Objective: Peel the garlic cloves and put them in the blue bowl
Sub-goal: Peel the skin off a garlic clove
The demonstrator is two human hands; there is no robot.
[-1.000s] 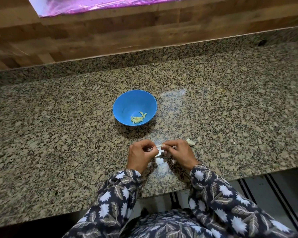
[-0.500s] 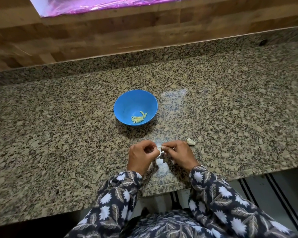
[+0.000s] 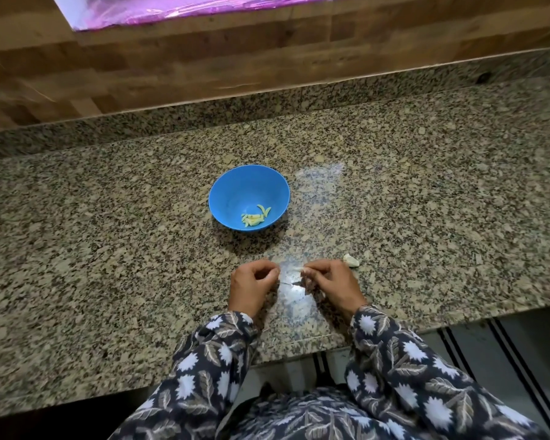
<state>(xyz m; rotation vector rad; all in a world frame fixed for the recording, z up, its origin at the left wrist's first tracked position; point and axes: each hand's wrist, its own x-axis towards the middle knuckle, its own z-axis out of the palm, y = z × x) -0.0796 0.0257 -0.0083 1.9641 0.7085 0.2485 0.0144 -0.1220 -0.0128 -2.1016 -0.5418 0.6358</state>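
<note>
A blue bowl (image 3: 226, 188) stands on the granite counter (image 3: 108, 249) and holds several peeled yellowish garlic cloves (image 3: 254, 218). Nearer the front edge, my right hand (image 3: 329, 282) pinches a small pale garlic clove (image 3: 300, 268) at its fingertips. My left hand (image 3: 254, 282) sits a short gap to the left of it. Its fingers are curled with the thumb against the forefinger, and nothing shows in them. A thin sliver of skin (image 3: 288, 283) lies between the two hands. One unpeeled white clove (image 3: 351, 260) rests on the counter just right of my right hand.
A wooden wall panel (image 3: 267, 58) rises behind the counter's granite upstand, with a shiny purple sheet (image 3: 188, 7) at its top. The counter's front edge (image 3: 299, 350) runs just under my forearms, with floor visible at the lower right.
My hands were together on the clove; now the left hand has drawn away to the left, leaving the clove pinched in the right hand alone.
</note>
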